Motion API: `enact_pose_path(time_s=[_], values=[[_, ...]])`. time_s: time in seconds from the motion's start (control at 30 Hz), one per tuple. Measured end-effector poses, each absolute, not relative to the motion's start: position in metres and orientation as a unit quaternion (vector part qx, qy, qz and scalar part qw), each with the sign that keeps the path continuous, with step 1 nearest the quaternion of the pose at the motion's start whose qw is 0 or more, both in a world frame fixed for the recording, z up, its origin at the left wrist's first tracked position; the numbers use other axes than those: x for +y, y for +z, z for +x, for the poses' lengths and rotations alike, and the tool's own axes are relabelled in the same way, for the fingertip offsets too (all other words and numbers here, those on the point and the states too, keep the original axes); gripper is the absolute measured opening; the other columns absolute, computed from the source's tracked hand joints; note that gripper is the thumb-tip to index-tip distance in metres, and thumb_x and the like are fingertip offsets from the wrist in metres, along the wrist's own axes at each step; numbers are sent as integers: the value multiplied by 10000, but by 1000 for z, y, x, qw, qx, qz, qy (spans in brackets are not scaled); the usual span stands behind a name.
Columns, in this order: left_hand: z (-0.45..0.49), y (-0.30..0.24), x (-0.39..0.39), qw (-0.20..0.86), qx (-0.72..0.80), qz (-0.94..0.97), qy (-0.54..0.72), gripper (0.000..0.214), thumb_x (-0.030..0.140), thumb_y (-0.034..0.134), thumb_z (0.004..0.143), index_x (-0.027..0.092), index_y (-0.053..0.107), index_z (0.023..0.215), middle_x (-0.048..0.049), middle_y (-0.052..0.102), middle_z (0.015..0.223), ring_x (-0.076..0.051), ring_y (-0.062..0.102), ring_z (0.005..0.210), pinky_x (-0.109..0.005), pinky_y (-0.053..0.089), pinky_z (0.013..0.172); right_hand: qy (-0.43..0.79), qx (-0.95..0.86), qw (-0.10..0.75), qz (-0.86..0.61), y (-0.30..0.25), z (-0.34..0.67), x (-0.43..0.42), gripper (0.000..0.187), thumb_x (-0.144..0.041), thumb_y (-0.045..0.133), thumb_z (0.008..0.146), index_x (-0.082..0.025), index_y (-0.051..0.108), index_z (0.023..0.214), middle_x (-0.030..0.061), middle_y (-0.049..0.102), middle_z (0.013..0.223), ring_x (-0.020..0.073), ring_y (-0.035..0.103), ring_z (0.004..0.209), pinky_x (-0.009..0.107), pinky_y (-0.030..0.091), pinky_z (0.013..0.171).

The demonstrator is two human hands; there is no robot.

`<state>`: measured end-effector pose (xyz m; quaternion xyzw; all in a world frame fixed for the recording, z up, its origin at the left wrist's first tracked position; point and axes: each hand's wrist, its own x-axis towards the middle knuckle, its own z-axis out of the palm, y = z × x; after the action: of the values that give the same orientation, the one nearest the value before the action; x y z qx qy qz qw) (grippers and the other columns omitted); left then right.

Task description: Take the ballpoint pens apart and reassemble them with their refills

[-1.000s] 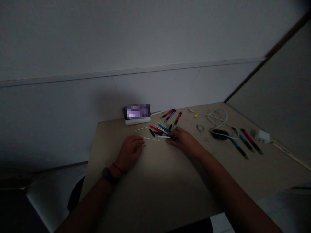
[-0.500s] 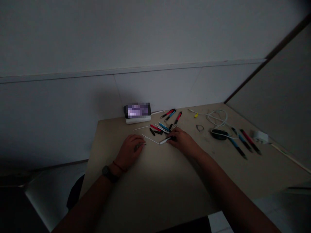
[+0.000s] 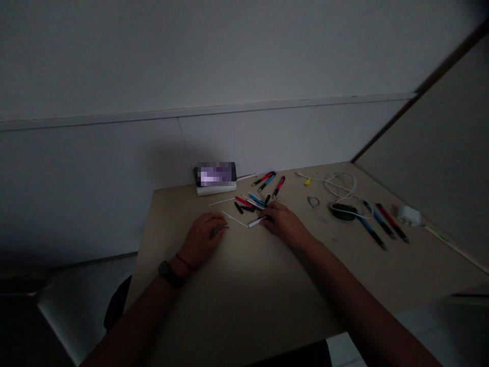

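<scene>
Right of the left edge of the flat beige table (image 3: 237, 285), my left hand (image 3: 203, 237) rests, a small grey object (image 3: 216, 232) at its fingers; whether gripped, I cannot tell. A gap of tabletop separates it from the slim white pen barrel (image 3: 255, 223), whose dark end my right hand (image 3: 286, 225) pinches. Bare surface stretches nearer me.
</scene>
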<state>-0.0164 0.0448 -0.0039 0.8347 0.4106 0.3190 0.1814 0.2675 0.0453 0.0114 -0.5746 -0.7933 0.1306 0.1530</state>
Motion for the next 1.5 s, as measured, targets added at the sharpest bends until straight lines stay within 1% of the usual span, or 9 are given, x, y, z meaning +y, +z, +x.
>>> enact_pose_path(time_s=[0.2,0.47,0.7,0.83,1.03,1.13,1.23,1.33,1.5], values=[[-18,-4,45,163,441,824,317,148,217,588,929,205,700,1026,-83,705,1110,-245,625,1087,-458,507,984,127,-791,157,-577,10,266,46,115,-175,650,896,-197,729,977,95,619,1052,224,619,956,353,482,879],[-21,-3,47,141,485,806,308,165,234,555,938,205,696,1020,-72,717,1066,-255,630,1046,-471,501,972,126,-794,177,-567,9,264,45,134,-148,628,901,-200,727,975,88,621,1048,218,614,963,343,478,871],[-25,-1,50,135,509,796,299,146,245,575,929,202,706,978,-72,726,1038,-262,638,1026,-466,500,965,134,-792,183,-566,7,265,46,117,-181,593,932,-181,710,937,86,616,1015,204,613,913,326,473,837],[-25,0,49,138,497,805,294,140,243,602,912,214,720,982,-67,727,1052,-270,635,1037,-477,495,975,144,-788,215,-559,6,265,48,131,-208,563,952,-179,692,952,84,632,997,204,613,908,323,470,826],[-27,-2,50,120,517,796,290,135,296,685,865,220,743,960,-78,711,1070,-288,622,1053,-494,501,969,200,-756,325,-532,10,257,46,135,-272,562,937,-193,668,912,64,664,894,196,616,819,311,480,760],[-29,-4,51,108,533,790,282,116,305,695,858,219,753,910,-82,702,1072,-293,616,1045,-505,500,958,231,-735,366,-522,11,253,45,166,-326,563,928,-198,664,895,62,666,877,196,617,804,300,481,711],[-31,-6,52,101,530,792,285,100,298,682,867,238,761,863,-66,696,1064,-280,610,1030,-493,503,942,269,-715,382,-520,10,251,44,198,-371,566,917,-199,663,899,64,673,881,197,619,804,296,480,686],[-31,-7,53,99,527,793,288,99,300,682,868,253,769,864,-60,695,1063,-279,603,1032,-489,503,935,304,-700,385,-519,9,249,42,224,-398,567,912,-194,657,919,48,658,832,183,604,749,284,466,647],[-28,-9,53,95,542,783,288,79,270,692,863,235,761,843,-69,703,1069,-289,604,1041,-501,495,941,358,-695,382,-493,13,244,37,249,-434,587,915,-192,638,945,38,657,821,168,603,706,271,457,633]])
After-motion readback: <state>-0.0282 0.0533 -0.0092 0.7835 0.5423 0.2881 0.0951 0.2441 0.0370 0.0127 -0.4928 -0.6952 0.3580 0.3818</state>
